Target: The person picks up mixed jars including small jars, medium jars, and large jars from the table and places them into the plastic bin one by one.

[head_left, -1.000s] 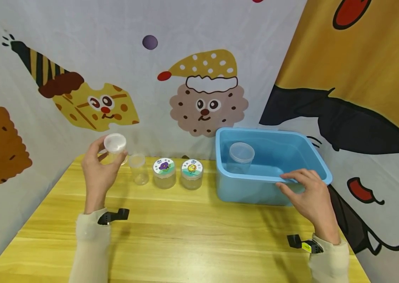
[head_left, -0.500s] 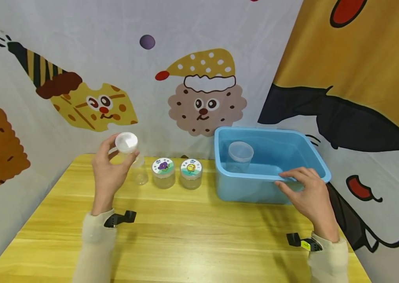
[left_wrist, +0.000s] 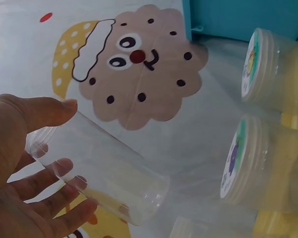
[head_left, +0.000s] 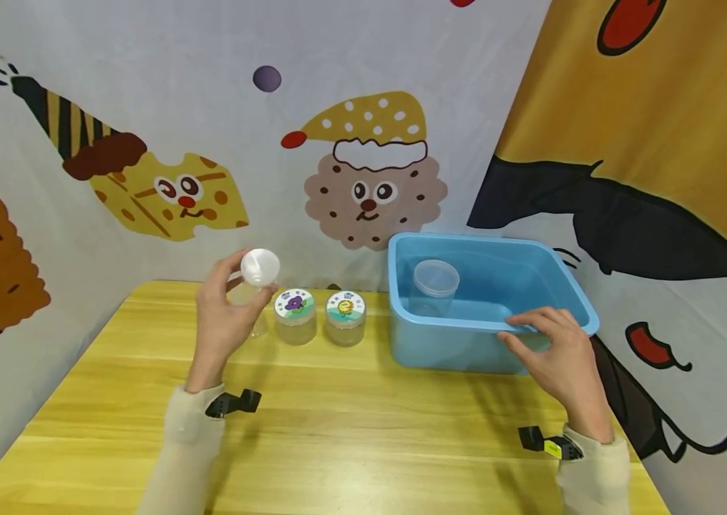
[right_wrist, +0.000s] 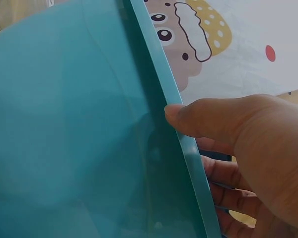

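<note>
My left hand (head_left: 225,315) holds a tall clear plastic jar (left_wrist: 114,163) up above the table, thumb on one side and fingers on the other near its whitish lid end (head_left: 260,267). The jar leans in the left wrist view. Partly hidden behind that hand, another clear jar (head_left: 260,328) stands on the table. At the right, my right hand (head_left: 559,361) grips the front rim of a blue plastic bin (head_left: 454,348), its thumb outside and fingers inside. Within the bin, at its left end, stands a clear lidded jar (head_left: 436,285).
Between the left hand and the bin stand two squat clear jars, one with a purple-flower lid (head_left: 295,306), one with a yellow-flower lid (head_left: 345,307). A printed cartoon cloth (head_left: 209,93) hangs right behind the wooden table (head_left: 338,429).
My left hand has carried the jar to the right, now in front of the standing clear jar and near the purple-flower one. The right hand stays at the bin's rim.
</note>
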